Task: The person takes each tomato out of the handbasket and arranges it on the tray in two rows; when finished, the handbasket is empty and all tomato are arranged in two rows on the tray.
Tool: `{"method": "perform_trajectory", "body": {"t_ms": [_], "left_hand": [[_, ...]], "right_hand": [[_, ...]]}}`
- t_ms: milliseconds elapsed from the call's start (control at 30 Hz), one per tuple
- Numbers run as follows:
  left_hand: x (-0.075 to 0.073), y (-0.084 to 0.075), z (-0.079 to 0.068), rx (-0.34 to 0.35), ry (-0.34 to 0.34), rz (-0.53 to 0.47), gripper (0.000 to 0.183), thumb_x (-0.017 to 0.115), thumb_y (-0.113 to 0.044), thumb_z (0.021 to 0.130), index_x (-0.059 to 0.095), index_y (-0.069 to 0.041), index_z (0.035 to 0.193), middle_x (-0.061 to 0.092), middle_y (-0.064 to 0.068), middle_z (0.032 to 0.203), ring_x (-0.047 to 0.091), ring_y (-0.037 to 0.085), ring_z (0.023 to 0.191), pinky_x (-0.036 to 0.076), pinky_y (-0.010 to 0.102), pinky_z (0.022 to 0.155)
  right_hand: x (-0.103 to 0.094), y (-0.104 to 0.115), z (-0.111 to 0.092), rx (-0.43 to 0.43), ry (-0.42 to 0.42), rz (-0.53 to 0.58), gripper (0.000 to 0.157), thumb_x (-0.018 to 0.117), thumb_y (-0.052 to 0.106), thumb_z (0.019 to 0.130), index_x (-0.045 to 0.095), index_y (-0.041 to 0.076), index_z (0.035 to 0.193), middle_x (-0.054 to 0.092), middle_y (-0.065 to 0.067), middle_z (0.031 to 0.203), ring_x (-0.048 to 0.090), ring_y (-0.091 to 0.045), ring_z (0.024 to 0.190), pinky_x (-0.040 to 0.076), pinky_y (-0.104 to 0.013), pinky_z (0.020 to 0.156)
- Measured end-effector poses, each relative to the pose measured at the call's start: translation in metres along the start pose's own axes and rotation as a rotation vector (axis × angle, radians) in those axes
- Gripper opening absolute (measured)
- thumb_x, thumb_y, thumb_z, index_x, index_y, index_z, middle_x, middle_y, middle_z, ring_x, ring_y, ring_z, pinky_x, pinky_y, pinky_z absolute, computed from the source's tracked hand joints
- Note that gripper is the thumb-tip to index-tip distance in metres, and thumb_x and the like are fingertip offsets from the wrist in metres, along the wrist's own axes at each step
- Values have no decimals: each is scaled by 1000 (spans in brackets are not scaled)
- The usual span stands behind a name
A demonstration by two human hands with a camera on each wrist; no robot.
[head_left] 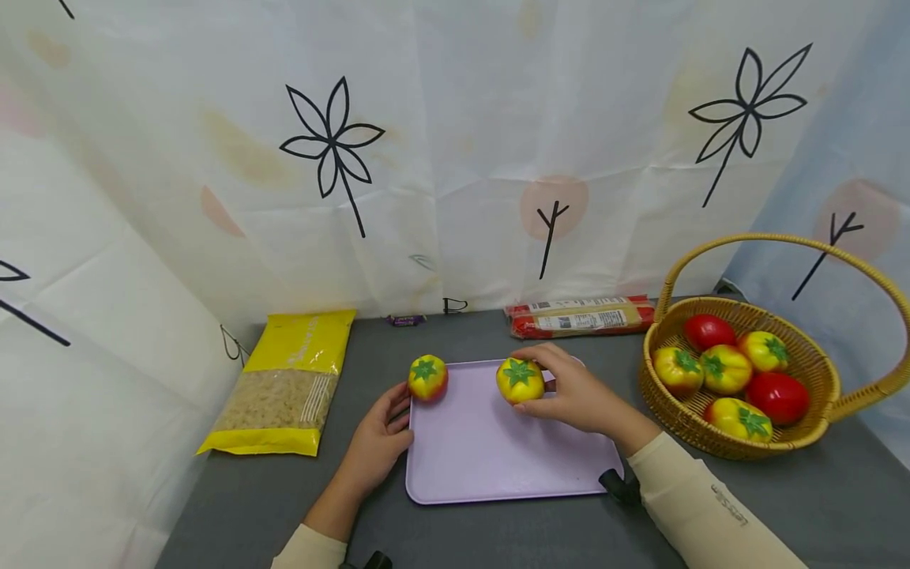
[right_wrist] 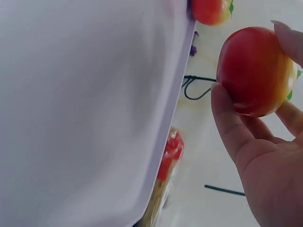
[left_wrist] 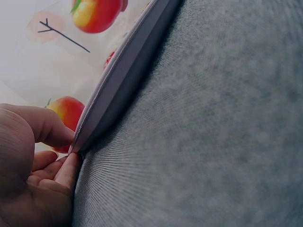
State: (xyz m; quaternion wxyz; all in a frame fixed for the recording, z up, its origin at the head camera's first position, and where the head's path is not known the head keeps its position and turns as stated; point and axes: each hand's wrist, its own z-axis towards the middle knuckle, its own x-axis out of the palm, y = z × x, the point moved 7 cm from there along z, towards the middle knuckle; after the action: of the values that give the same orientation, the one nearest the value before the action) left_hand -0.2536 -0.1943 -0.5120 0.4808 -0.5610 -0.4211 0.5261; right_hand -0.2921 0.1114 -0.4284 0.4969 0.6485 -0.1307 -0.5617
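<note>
A pale purple tray lies on the grey table. At its far left corner sits a yellow-red fruit with a green star-shaped leafy top. My left hand rests against the tray's left rim, fingertips close by that fruit; the left wrist view shows thumb and fingers right at the tray edge. Over the tray's far side, my right hand holds a second such fruit, green top facing up. Its red underside shows in the right wrist view, between thumb and fingers.
A wicker basket with a tall handle stands at the right, holding several red and yellow fruits. A yellow bag lies at left. Red-ended noodle packs and a small purple wrapped sweet lie along the back by the printed curtain.
</note>
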Motion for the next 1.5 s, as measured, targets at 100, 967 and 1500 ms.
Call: {"method": "perform_trajectory", "body": {"t_ms": [100,967,1500], "left_hand": [[0,-1,0,-1,3,4,79,66,11,91,38,3,165,43,22,166,46,39,150,43,46,116],[2,-2,1,29,9,-25,79,62,14,89,37,7,163,42,26,165,44,42,150,40,51,118],[1,-3,2,31,1,-24,78,61,15,89,38,7,163,43,26,164,45,41,150,41,50,118]], "right_hand": [[5,1,8,14,10,9,71,92,26,90,59,10,152,53,-14,149,57,-35,126,61,-44,99],[51,-9,64,160,-2,-68,69,94,22,87,63,9,147,57,-11,134,58,-28,117,52,-50,108],[64,-3,71,161,-35,-37,73,95,22,86,61,6,148,56,-14,137,58,-31,121,51,-51,111]]}}
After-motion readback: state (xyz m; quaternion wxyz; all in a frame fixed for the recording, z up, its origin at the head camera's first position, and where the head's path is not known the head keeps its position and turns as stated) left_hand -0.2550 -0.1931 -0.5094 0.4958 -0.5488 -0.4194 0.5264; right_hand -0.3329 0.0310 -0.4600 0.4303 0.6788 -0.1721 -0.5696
